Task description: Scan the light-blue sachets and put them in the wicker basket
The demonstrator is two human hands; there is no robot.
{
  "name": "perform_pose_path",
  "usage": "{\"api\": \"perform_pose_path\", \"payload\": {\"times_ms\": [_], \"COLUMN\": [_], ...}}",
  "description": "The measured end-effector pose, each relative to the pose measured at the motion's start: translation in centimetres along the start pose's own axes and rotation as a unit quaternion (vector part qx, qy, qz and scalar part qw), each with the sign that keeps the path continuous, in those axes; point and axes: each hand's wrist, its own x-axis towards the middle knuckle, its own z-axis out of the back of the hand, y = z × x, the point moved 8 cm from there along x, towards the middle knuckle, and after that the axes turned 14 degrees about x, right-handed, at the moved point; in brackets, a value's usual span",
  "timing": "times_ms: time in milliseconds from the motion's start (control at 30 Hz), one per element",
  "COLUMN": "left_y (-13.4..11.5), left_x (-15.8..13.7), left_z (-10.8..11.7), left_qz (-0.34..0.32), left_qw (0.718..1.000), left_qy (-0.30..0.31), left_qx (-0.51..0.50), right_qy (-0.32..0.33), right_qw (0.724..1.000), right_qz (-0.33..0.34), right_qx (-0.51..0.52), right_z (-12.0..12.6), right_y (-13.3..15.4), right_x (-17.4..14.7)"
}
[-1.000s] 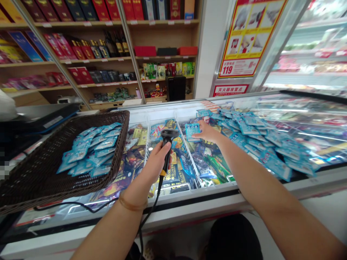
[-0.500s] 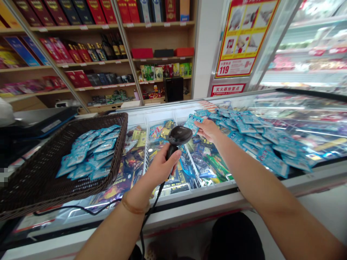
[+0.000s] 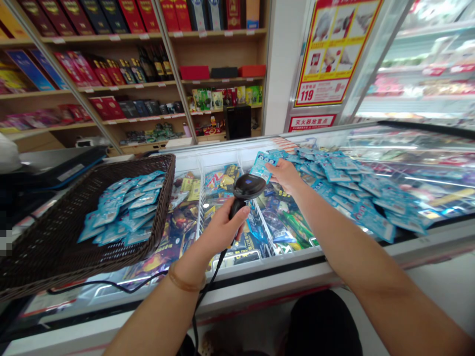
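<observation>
My left hand (image 3: 226, 225) is closed around the handle of a black barcode scanner (image 3: 249, 185), whose cable hangs down past my wrist. Pinched in my right hand (image 3: 285, 174) is a light blue packet (image 3: 260, 167), just beyond the scanner head. The scanner hides the packet's lower edge. A spread-out pile of similar blue packets (image 3: 349, 183) lies on the freezer's glass top to the right. More blue packets (image 3: 122, 210) are heaped in a dark brown wicker basket (image 3: 163, 217) on the left.
Beneath the glass, the chest freezer (image 3: 319, 267) holds colourful bagged goods split by white wire dividers (image 3: 202, 198). The scanner's black cable (image 3: 111, 284) runs along the front left. Shelves (image 3: 218, 34) of boxes and bottles stand behind, beside a wall poster (image 3: 336, 54).
The blue packet has tilted up slightly in my right hand. The scanner has shifted a little to the right, and a bluish spot now shows on its head.
</observation>
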Motion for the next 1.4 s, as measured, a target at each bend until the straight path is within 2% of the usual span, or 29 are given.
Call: {"api": "perform_pose_path", "payload": {"times_ms": [100,233,333,433,500,567,667,767,833,867,900,967,1067,1133,1233,1333,1400], "left_y": [0.0,-0.1,-0.2,-0.6,-1.4,-2.3,-2.8,-2.2,-1.7,-1.6,-1.4,-1.3,-1.4,-1.3,-0.9,-0.1,0.5], "left_x": [0.0,0.1,0.0,-0.9,-2.0,-3.3,-5.7,-7.6,-8.3,-8.4,-8.4,-8.1,-6.4,-4.6,-1.8,0.1,0.7], "left_z": [-0.1,-0.2,0.9,3.1,5.0,7.3,10.7,12.6,13.1,13.2,13.1,12.6,11.2,10.1,8.3,7.1,6.5], "left_qz": [-0.002,0.008,0.055,0.124,0.137,0.125,0.108,0.107,0.112,0.113,0.116,0.122,0.12,0.115,0.114,0.098,0.089], "left_qw": [1.0,1.0,0.993,0.968,0.955,0.944,0.924,0.911,0.908,0.907,0.909,0.914,0.924,0.931,0.942,0.947,0.955], "left_qy": [0.004,-0.009,-0.074,-0.161,-0.204,-0.253,-0.33,-0.369,-0.376,-0.377,-0.373,-0.359,-0.33,-0.308,-0.274,-0.264,-0.248], "left_qx": [0.005,-0.007,-0.072,-0.144,-0.167,-0.17,-0.159,-0.15,-0.149,-0.148,-0.147,-0.144,-0.152,-0.159,-0.157,-0.152,-0.138], "right_qy": [-0.02,-0.005,0.028,0.06,0.081,0.102,0.135,0.198,0.218,0.217,0.211,0.196,0.149,0.097,0.022,-0.023,-0.042], "right_qw": [1.0,1.0,0.997,0.991,0.986,0.981,0.973,0.959,0.959,0.962,0.966,0.974,0.973,0.949,0.867,0.838,0.822], "right_qz": [-0.001,-0.024,-0.056,-0.089,-0.112,-0.128,-0.137,-0.16,-0.161,-0.154,-0.143,-0.114,-0.067,-0.012,0.028,0.021,0.015], "right_qx": [0.014,0.004,0.044,0.082,0.095,0.108,0.125,0.122,0.089,0.066,0.042,-0.016,-0.161,-0.299,-0.497,-0.545,-0.568], "right_z": [0.2,-0.3,-1.7,-4.5,-7.6,-11.8,-19.5,-27.0,-29.6,-29.9,-29.5,-27.1,-20.0,-14.0,-5.5,0.7,3.2], "right_y": [-0.2,-0.1,-0.3,-0.5,-0.6,-0.5,-0.3,-0.5,-0.7,-0.9,-1.0,-1.5,-2.2,-1.9,-1.2,-0.8,-0.8], "right_x": [0.0,-0.5,-0.8,-0.5,0.2,0.9,1.8,1.6,1.3,1.3,1.3,1.8,3.4,5.1,7.5,9.2,10.0]}}
